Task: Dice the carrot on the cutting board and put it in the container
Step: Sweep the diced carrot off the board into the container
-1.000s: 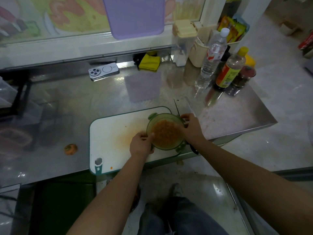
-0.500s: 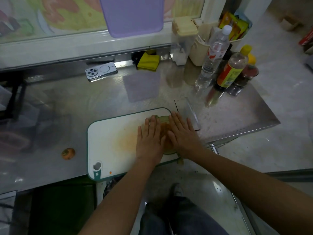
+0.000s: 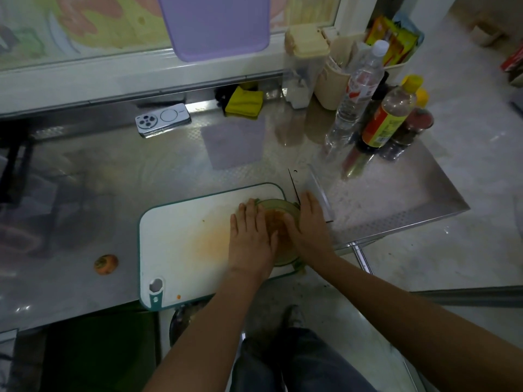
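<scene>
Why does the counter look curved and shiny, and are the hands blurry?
Head view: the wide-angle lens bows the steel counter; its sheen mirrors the purple board hanging above; light is dim; left hand and right hand, flat over the container, look slightly soft.

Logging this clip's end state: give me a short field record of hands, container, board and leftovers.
left hand: flat, fingers straight, on the container
right hand: flat on the container too
container: right end of the cutting board, diced carrot inside
cutting board: orange-stained
knife: on the counter, behind right hand
carrot stub: counter, left of board
</scene>
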Tool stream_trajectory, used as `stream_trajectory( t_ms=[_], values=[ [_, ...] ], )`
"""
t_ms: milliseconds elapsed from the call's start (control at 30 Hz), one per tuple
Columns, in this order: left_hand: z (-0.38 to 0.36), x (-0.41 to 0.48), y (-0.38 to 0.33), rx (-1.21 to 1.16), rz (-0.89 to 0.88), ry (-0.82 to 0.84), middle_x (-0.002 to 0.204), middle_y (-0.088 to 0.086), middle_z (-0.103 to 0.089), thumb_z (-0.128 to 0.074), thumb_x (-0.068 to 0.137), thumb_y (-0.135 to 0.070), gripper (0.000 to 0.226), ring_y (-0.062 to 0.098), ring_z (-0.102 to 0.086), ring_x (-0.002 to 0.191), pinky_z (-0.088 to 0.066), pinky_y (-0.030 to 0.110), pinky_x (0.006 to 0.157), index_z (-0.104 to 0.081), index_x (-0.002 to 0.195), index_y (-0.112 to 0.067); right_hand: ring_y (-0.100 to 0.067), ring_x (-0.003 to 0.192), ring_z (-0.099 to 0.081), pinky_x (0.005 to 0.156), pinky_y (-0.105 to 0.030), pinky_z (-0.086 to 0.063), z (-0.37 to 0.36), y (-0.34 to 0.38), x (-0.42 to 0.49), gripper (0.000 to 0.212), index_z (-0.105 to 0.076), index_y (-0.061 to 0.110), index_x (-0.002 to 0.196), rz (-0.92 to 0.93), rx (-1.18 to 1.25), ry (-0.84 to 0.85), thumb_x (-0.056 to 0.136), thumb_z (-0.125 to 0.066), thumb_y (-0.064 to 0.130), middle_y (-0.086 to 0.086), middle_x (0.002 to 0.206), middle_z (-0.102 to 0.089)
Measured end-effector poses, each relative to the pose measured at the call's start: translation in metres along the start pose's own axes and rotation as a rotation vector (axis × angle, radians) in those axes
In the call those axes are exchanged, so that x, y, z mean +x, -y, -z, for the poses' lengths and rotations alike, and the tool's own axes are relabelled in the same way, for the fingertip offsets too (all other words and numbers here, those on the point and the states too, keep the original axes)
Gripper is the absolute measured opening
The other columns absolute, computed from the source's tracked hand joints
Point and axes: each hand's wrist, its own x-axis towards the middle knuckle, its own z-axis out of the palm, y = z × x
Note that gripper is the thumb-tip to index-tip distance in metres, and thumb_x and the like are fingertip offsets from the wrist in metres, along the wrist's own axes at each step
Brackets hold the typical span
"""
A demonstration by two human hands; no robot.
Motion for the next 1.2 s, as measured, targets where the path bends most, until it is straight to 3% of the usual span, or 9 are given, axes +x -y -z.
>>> stream_trajectory(
  t_ms=[200,367,433,533,600,700,833,1000,1200],
  values=[
    [-0.006,0.0,0.0,-0.031,0.021,-0.068,0.156,0.025,-0.01,-0.004,0.093,-0.048,0.073,0.039,-0.012,0.144,-0.014,0.047,0.119,-0.028,0.145,-0.003,-0.029,0.117,-0.049,0.096,-0.037,-0.041,-0.011,0.008,0.003,0.056,-0.028,0.002,0.145,-0.004,-0.128,-0.102,0.102,-0.033,0.038,-0.018,0.134,-0.049],
    [-0.011,0.002,-0.001,0.001,0.036,-0.071,0.151,0.028,-0.023,-0.017,0.095,-0.044,0.066,0.042,-0.025,0.14,-0.023,0.052,0.115,-0.04,0.139,0.0,-0.036,0.109,-0.058,0.088,-0.044,-0.05,-0.017,0.006,0.006,0.072,-0.043,-0.002,0.137,-0.003,-0.206,-0.113,0.092,-0.017,0.048,-0.023,0.124,-0.058],
    [-0.008,0.003,-0.002,0.031,0.047,-0.05,0.153,0.028,-0.019,-0.011,0.094,-0.046,0.07,0.042,-0.02,0.142,-0.018,0.053,0.116,-0.039,0.14,-0.001,-0.039,0.117,-0.055,0.094,-0.047,-0.048,-0.017,0.008,0.01,0.068,-0.043,-0.004,0.136,0.005,-0.271,-0.09,0.095,-0.02,0.044,-0.026,0.129,-0.055],
    [-0.006,0.002,-0.001,0.057,0.042,-0.028,0.158,0.02,0.004,0.005,0.089,-0.049,0.078,0.036,0.004,0.146,0.006,0.051,0.115,-0.018,0.15,-0.006,-0.03,0.144,-0.021,0.117,-0.044,-0.02,-0.01,0.007,0.014,0.06,-0.019,0.003,0.149,0.093,-0.364,-0.009,0.102,-0.019,0.039,-0.018,0.155,-0.022],
    [-0.003,0.002,0.005,0.053,-0.004,-0.056,0.158,0.012,0.012,0.007,0.089,-0.046,0.073,0.031,0.012,0.146,0.007,0.051,0.116,-0.003,0.152,-0.01,-0.025,0.147,-0.009,0.119,-0.044,-0.011,0.0,0.005,0.007,0.061,-0.013,0.006,0.151,0.218,-0.408,-0.024,0.101,-0.016,0.04,-0.013,0.159,-0.011],
    [-0.005,0.008,0.016,0.113,-0.145,-0.05,0.158,0.003,0.018,0.009,0.09,-0.041,0.065,0.025,0.018,0.145,0.004,0.049,0.118,0.013,0.149,-0.017,-0.027,0.147,-0.01,0.119,-0.044,-0.013,-0.002,0.004,-0.016,0.062,-0.015,0.003,0.15,0.262,-0.451,0.002,0.099,-0.016,0.038,-0.015,0.158,-0.013],
    [-0.011,0.014,0.019,0.074,-0.168,-0.058,0.16,0.002,0.01,0.0,0.094,-0.038,0.062,0.023,0.011,0.147,0.002,0.043,0.12,0.004,0.152,-0.017,-0.034,0.141,-0.028,0.113,-0.053,-0.026,-0.021,0.008,-0.029,0.061,-0.029,-0.004,0.144,0.151,-0.467,0.001,0.098,-0.023,0.035,-0.023,0.151,-0.03],
    [-0.011,0.015,0.02,0.062,-0.18,-0.044,0.16,0.004,0.006,-0.002,0.093,-0.04,0.063,0.025,0.007,0.147,-0.001,0.046,0.119,0.0,0.152,-0.018,-0.035,0.139,-0.033,0.11,-0.056,-0.029,-0.023,0.01,-0.026,0.061,-0.035,-0.004,0.141,0.136,-0.479,0.017,0.097,-0.024,0.036,-0.023,0.148,-0.035],
    [-0.001,0.016,0.019,-0.448,0.135,-0.076,0.155,0.011,-0.023,-0.04,0.095,-0.052,0.074,0.026,-0.025,0.14,-0.022,0.04,0.115,-0.015,0.152,-0.012,-0.032,0.141,-0.028,0.115,-0.044,-0.022,-0.005,0.015,-0.016,0.072,-0.024,0.001,0.147,0.075,-0.227,-0.05,0.094,-0.023,0.049,-0.019,0.152,-0.029]
  ],
)
